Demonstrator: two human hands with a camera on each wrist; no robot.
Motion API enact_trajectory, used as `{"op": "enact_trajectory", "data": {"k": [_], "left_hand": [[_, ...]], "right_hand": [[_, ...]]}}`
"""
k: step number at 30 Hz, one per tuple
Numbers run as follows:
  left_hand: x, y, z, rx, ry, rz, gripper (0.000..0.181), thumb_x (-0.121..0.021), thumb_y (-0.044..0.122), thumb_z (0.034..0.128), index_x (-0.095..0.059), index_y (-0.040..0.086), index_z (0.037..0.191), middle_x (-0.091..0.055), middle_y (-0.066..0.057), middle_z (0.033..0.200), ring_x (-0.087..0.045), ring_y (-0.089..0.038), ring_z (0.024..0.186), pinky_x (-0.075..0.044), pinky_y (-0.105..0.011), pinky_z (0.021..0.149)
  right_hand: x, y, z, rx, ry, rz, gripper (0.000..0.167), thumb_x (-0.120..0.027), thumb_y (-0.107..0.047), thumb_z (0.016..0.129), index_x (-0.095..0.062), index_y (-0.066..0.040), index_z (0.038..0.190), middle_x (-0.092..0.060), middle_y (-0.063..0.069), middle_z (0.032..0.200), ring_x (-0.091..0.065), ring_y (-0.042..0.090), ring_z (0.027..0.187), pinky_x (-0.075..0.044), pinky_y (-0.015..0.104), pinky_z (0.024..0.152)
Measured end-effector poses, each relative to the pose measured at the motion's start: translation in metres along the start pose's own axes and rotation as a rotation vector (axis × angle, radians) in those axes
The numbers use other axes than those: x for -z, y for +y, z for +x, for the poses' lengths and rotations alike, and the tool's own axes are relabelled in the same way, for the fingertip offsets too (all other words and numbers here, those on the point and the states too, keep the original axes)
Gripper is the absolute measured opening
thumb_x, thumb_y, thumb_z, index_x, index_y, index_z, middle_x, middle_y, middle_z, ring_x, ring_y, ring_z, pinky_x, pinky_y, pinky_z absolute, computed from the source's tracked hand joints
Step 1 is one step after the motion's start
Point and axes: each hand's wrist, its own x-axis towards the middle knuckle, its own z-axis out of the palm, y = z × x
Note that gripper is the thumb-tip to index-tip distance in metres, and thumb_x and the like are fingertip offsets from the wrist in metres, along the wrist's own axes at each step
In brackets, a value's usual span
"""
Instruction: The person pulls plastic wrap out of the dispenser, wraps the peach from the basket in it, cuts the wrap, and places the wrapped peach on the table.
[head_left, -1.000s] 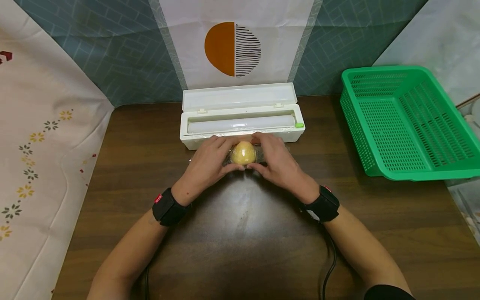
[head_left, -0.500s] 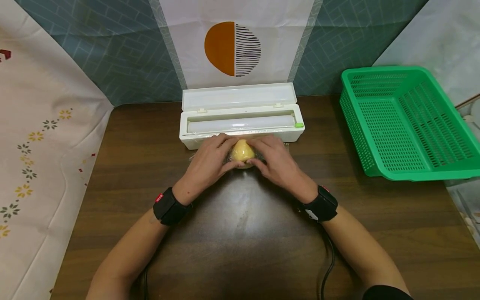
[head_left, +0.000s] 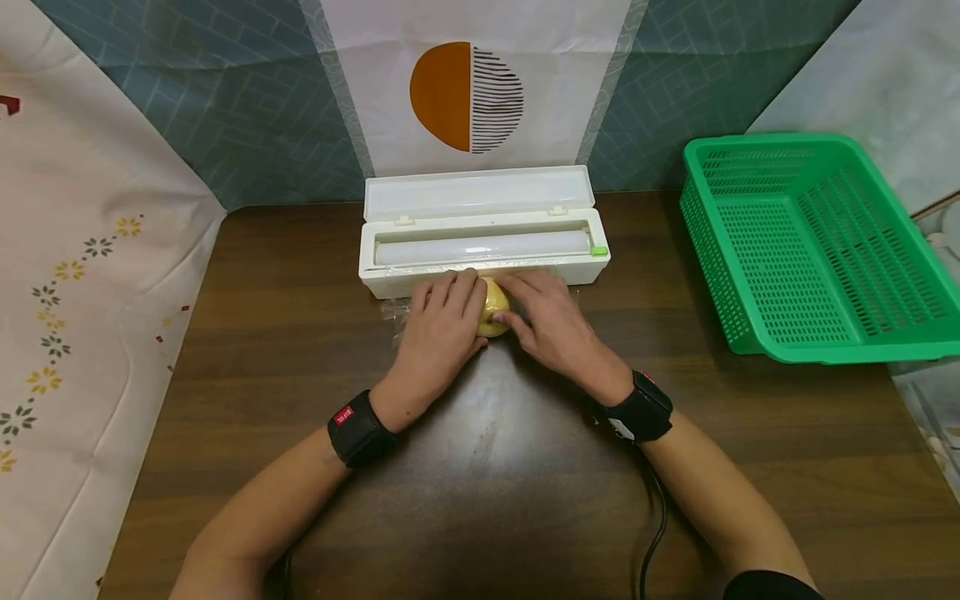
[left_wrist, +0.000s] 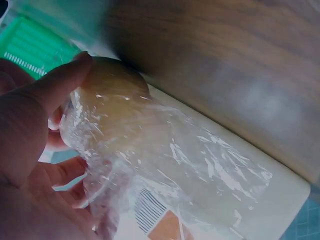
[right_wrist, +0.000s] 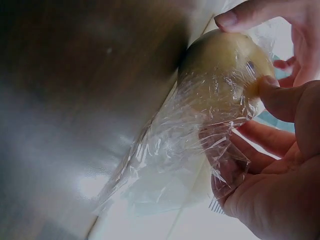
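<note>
A round yellow fruit point(head_left: 491, 307), partly wrapped in clear plastic film point(right_wrist: 165, 130), sits on the table between the hands; its exact kind cannot be told. My left hand point(head_left: 441, 329) covers its left side, with the thumb touching the fruit point(left_wrist: 117, 100) and the fingers around the far side. From the right, my right hand point(head_left: 551, 325) holds it, thumb pressed on the film-covered surface and fingers behind. Loose film spreads out to both sides. Just behind stands a white cling film dispenser point(head_left: 480, 271), its lid raised and a film roll inside.
A green plastic basket point(head_left: 776, 354) stands at the right of the wooden table point(head_left: 480, 500). Cloth hangs along the back and left side. A black cable point(head_left: 656, 533) runs from the right wristband.
My left hand has turned, and its fingers have moved rightward over the fruit's left side. The right thumb has come onto the fruit's near face. Less of the fruit shows from above.
</note>
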Motion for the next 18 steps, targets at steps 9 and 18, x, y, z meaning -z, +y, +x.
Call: {"op": "enact_trajectory", "data": {"k": [9, 18], "left_hand": [[-0.001, -0.003, 0.001, -0.046, 0.02, 0.014, 0.08, -0.098, 0.037, 0.0764, -0.059, -0.001, 0.135, -0.062, -0.016, 0.126, -0.06, -0.033, 0.116, -0.05, -0.043, 0.096], [0.004, -0.015, 0.003, -0.054, -0.043, -0.151, 0.087, -0.099, 0.04, 0.0739, -0.059, -0.003, 0.138, -0.064, -0.016, 0.129, -0.06, -0.034, 0.118, -0.047, -0.047, 0.101]], "right_hand": [[-0.003, 0.001, -0.001, 0.003, 0.044, -0.024, 0.048, -0.078, -0.023, 0.098, -0.067, 0.002, 0.137, -0.068, 0.02, 0.129, -0.062, 0.039, 0.121, -0.048, 0.056, 0.097], [-0.003, -0.002, -0.002, -0.026, 0.09, -0.047, 0.048, -0.081, -0.028, 0.094, -0.071, -0.004, 0.134, -0.068, 0.015, 0.13, -0.063, 0.034, 0.12, -0.041, 0.048, 0.082]]}}
